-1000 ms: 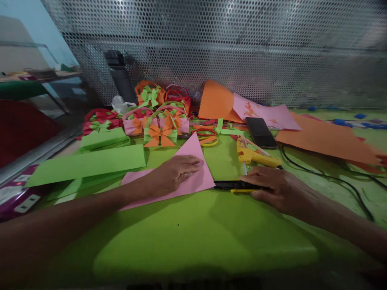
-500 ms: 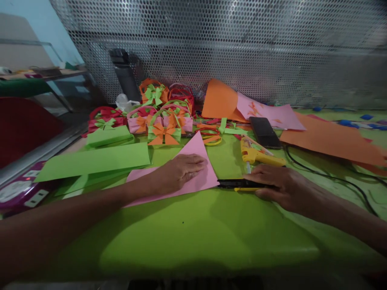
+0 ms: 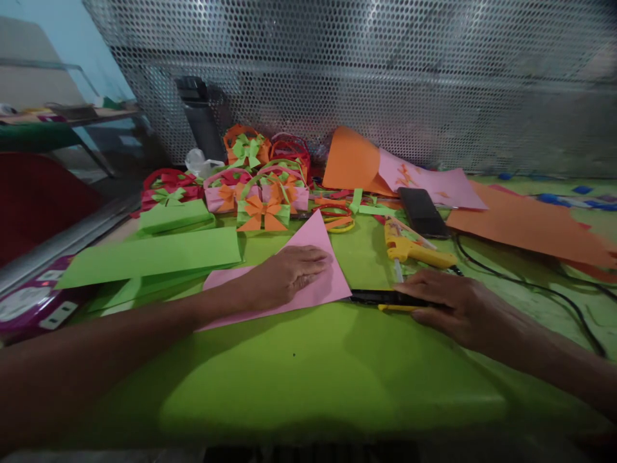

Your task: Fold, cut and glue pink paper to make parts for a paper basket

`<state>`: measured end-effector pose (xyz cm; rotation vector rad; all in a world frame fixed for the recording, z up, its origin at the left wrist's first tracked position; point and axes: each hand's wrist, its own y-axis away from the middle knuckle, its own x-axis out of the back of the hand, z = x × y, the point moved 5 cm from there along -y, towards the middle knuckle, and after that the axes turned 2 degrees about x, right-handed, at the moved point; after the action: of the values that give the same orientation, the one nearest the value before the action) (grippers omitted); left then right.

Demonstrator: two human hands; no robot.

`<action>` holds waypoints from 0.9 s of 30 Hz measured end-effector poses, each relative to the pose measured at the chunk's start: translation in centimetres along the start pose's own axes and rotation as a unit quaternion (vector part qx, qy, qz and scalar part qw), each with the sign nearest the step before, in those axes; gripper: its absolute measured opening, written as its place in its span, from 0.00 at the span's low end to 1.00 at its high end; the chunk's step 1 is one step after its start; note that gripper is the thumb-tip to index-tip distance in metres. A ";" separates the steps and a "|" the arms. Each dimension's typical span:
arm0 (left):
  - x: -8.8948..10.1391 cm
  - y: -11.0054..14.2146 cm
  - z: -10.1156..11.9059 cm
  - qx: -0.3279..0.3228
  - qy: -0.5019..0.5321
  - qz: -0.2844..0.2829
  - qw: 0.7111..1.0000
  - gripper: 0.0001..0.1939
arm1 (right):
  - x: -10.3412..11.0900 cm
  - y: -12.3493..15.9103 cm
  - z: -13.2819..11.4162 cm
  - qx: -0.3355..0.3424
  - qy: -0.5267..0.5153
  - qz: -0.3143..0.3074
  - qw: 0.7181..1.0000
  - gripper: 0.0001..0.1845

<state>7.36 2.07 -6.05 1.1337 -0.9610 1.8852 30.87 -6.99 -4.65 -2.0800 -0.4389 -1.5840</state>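
My left hand [image 3: 290, 276] lies flat, fingers stretched out, on a pink sheet of paper [image 3: 332, 283] whose upper part comes to a point. My right hand [image 3: 450, 302] has its thumb and fingers around a long, slim black tool [image 3: 385, 298] with a yellow strip below; its exact kind is not clear. The tool's far end meets the right corner of the pink paper. Just above my right hand rests a yellow glue gun [image 3: 414, 251]. Beyond the paper's tip lie scissors with red and yellow handles [image 3: 332, 211].
Small paper baskets with bows [image 3: 263, 212] crowd the back, near a dark bottle [image 3: 205, 128]. Green paper [image 3: 159, 254] and a purple power strip [image 3: 36, 292] are at left. A phone [image 3: 423, 212], orange sheets [image 3: 525, 225] and a black cable [image 3: 540, 289] occupy the right.
My right hand and the black tool have shifted slightly right and down in view. My left hand stays flat on the pink paper.
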 end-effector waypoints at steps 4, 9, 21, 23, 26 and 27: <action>-0.1 -0.1 -0.1 0.001 -0.004 -0.001 1.000 0.20 | -0.1 -0.5 -0.3 0.003 -0.004 0.002 1.000 0.17; 0.1 -0.2 0.2 0.002 -0.007 -0.002 1.000 0.20 | 0.0 -0.6 -0.3 0.009 -0.010 0.004 1.000 0.16; 0.2 -0.2 0.4 -0.001 -0.012 -0.012 1.000 0.20 | 0.0 0.2 -0.9 -0.019 -0.015 -0.009 1.000 0.17; 0.1 -0.2 0.5 0.003 -0.013 -0.012 1.000 0.21 | -0.1 0.4 -1.0 -0.014 -0.015 -0.009 1.000 0.17; 0.0 -0.2 0.4 0.008 -0.014 -0.015 1.000 0.22 | -0.4 0.7 -0.9 -0.020 0.003 0.000 1.000 0.16; -0.1 -0.2 0.4 0.010 -0.015 -0.017 1.000 0.22 | -0.4 0.8 -0.8 -0.025 0.012 0.009 1.000 0.16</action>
<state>7.65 1.80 -5.96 1.1847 -0.9354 1.8589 30.51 -8.09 -4.99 -2.0930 -0.3742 -1.6230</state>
